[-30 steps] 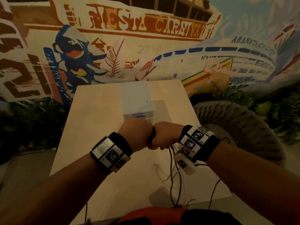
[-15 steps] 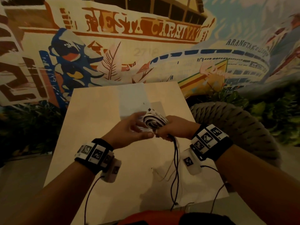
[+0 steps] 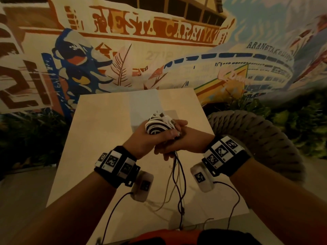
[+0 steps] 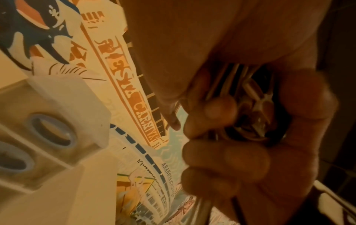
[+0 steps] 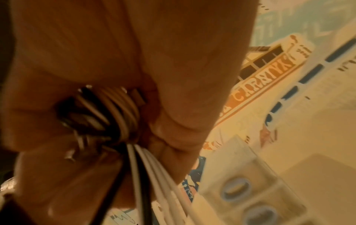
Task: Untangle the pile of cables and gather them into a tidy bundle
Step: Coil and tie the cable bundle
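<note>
Both of my hands meet above the middle of the pale table (image 3: 99, 138), closed together around the cable bundle (image 3: 158, 126), a coil of white and black turns that sits up out of my grip. My left hand (image 3: 150, 138) cups the coil from the near side, thumb laid across its front; my right hand (image 3: 184, 140) lies partly under the left, so from the head view I cannot make out its fingers. In the right wrist view the fingers wrap tightly round the coil, white loops (image 5: 119, 109) over darker ones, and the palm covers most of it. In the left wrist view my curled fingers (image 4: 221, 158) hide nearly everything; only a few pale strands and something like a connector show in the gap, too blurred to name. The loose tails (image 3: 178, 175), black and white, hang from below my hands to the near edge of the table, where they pass out of sight behind an orange and black shape that the frame cuts off. Thin black leads (image 3: 235, 197) run from the wrist units and are not part of the bundle. A clear box (image 3: 141, 103) stands on the table beyond my hands, mostly hidden by them; the wrist views show blue-rimmed rings (image 4: 51, 130) inside it, what they are I cannot tell.
</note>
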`<act>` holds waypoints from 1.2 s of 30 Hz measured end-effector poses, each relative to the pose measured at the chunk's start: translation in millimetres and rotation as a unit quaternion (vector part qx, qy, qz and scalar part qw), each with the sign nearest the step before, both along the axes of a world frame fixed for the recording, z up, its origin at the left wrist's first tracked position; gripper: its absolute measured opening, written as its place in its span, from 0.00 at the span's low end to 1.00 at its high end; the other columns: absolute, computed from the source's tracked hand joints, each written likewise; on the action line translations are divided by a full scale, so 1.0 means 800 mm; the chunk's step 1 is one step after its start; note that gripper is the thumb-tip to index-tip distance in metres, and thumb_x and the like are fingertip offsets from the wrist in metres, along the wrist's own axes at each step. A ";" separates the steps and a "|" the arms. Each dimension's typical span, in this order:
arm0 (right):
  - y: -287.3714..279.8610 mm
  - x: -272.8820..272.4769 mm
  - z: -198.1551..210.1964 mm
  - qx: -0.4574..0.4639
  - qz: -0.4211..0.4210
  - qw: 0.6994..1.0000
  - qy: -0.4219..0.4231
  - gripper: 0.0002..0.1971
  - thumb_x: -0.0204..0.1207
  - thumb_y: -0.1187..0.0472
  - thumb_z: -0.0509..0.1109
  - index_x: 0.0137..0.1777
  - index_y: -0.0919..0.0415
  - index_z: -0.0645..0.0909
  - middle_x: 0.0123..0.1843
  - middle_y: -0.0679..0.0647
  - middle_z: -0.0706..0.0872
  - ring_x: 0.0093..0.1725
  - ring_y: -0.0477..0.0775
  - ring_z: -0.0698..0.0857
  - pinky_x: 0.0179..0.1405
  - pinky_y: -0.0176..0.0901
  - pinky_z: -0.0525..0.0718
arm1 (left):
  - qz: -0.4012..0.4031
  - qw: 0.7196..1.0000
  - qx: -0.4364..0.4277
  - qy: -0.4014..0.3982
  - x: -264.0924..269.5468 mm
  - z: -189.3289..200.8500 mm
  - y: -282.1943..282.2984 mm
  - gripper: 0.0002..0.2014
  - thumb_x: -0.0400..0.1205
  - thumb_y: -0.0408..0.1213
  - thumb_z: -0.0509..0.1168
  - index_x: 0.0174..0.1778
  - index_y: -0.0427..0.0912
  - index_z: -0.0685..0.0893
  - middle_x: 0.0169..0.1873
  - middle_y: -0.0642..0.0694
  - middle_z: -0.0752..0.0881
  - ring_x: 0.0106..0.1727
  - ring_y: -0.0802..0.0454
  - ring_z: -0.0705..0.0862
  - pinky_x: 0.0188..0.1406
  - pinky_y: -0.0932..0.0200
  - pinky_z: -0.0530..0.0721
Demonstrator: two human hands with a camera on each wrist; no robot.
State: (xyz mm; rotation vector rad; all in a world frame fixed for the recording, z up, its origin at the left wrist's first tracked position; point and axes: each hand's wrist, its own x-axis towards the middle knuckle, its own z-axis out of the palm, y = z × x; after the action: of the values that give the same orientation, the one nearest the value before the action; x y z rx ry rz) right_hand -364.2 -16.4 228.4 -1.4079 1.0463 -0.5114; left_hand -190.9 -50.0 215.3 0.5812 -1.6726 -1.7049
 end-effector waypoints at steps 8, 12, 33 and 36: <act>0.019 -0.011 -0.048 0.060 0.016 0.998 0.004 0.05 0.86 0.59 0.67 0.53 0.54 0.85 0.48 0.57 0.87 0.47 0.54 0.86 0.66 0.63 0.85 | 0.100 0.993 0.026 0.056 0.001 0.014 -0.002 0.05 0.79 0.41 0.69 0.43 0.50 0.91 0.40 0.41 0.91 0.48 0.34 0.90 0.63 0.26 0.84; 0.022 -0.013 -0.063 0.086 -0.021 0.994 0.058 0.20 0.83 0.40 0.62 0.44 0.58 0.79 0.36 0.54 0.77 0.34 0.50 0.78 0.53 0.57 0.88 | 0.132 0.991 0.000 0.032 0.005 0.009 -0.010 0.07 0.84 0.34 0.66 0.42 0.40 0.88 0.35 0.41 0.89 0.40 0.39 0.88 0.54 0.35 0.88; -0.019 -0.043 -0.016 0.178 -0.074 0.981 0.033 0.45 0.77 0.24 0.54 0.56 0.71 0.88 0.45 0.63 0.92 0.35 0.56 0.82 0.33 0.45 0.72 | 0.056 0.778 -0.491 -0.388 -0.016 -0.037 -0.019 0.18 0.75 0.47 0.79 0.58 0.47 0.87 0.65 0.42 0.82 0.60 0.42 0.81 0.52 0.45 0.87; -0.021 -0.039 -0.013 0.136 -0.049 0.984 0.101 0.39 0.72 0.27 0.63 0.58 0.64 0.88 0.55 0.64 0.92 0.40 0.55 0.85 0.35 0.42 0.75 | 0.085 0.783 -0.460 -0.411 -0.025 -0.043 -0.017 0.22 0.78 0.44 0.76 0.67 0.46 0.84 0.66 0.43 0.84 0.63 0.43 0.83 0.56 0.43 0.87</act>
State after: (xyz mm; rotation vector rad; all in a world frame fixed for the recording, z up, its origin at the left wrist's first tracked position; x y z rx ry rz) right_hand -395.5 -33.3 218.1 -1.1865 1.3013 -0.2858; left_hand -211.1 -63.5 181.2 0.9814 -2.6365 -0.2774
